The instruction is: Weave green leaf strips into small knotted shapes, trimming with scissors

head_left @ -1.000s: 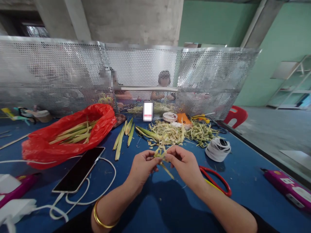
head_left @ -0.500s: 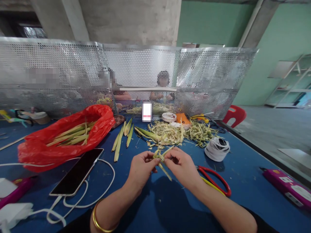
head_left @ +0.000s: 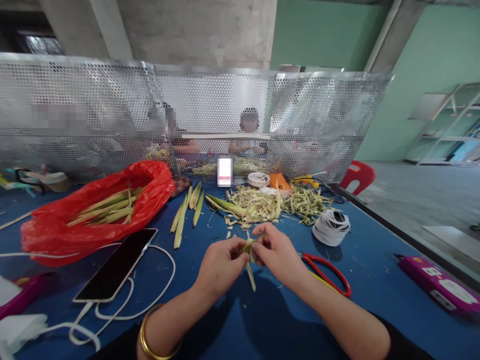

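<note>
Between my fingertips is a pale green leaf strip (head_left: 251, 277), folded or crossed at the top, with one end hanging down toward the table. My left hand (head_left: 222, 265) pinches it from the left, thumb and forefinger closed. From the other side my right hand (head_left: 276, 255) grips the same strip, thumb against the forefinger. The fingers hide part of the fold. Just beyond lies a heap of shredded leaf strips (head_left: 258, 202). Several whole husk leaves (head_left: 180, 222) rest to the left of it.
A red plastic bag (head_left: 41, 227) of leaves and a charging phone (head_left: 116, 265) are at left. Red-handled scissors (head_left: 343, 280), a white tape roll (head_left: 330, 228) and a purple power strip (head_left: 437, 285) lie at right. Behind a perforated screen (head_left: 210, 100) people sit.
The crossed strip has been drawn in closer between my fingers, and its loose upper end no longer sticks out to the right. My right forefinger has lifted a little. The view has shifted slightly.
</note>
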A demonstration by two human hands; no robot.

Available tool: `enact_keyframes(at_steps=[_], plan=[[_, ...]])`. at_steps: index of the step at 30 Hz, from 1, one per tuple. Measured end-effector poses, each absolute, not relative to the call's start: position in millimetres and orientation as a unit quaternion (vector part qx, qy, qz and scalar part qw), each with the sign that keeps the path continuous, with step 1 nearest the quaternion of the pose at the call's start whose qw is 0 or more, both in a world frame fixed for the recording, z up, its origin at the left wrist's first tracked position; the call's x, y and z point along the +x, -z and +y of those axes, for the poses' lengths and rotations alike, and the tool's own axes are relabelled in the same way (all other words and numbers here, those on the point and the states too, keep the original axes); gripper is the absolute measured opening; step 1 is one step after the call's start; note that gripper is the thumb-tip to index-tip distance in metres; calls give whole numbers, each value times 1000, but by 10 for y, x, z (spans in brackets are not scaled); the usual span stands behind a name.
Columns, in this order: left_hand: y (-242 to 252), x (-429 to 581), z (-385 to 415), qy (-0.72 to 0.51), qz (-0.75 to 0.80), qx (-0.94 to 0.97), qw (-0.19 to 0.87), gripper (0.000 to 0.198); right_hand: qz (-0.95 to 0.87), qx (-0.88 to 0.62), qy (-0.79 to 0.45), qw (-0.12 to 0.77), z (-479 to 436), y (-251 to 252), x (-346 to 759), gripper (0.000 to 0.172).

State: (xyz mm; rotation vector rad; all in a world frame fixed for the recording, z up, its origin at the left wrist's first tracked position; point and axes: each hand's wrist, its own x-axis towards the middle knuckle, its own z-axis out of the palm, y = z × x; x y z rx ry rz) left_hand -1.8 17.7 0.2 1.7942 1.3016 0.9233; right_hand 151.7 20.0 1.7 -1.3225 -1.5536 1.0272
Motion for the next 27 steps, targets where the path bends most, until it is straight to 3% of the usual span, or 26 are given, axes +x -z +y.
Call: enact_keyframes(at_steps=[2, 6, 10, 15, 20, 27], plan=[[-23, -25, 175, -345, 498, 710, 358, 20, -591, -500, -483, 410, 223, -39, 1517, 22], [-57, -38, 167, -316, 486, 728, 365, 20, -578, -492, -523, 387, 224, -91, 1521, 7], [-37, -30, 162, -281, 473, 730, 405, 14, -617, -535, -430, 386, 237, -79, 1566, 10], [-14, -13, 175, -224, 424, 699, 530, 11, -663, -534, -302, 429, 251, -84, 1635, 14], [-124, -20, 165, -204, 373, 658, 622, 16, -708, -537, -143, 436, 219, -75, 1606, 14], [-163, 38, 108, -205, 405, 614, 646, 30, -722, -549, -130, 400, 181, -33, 1556, 13]])
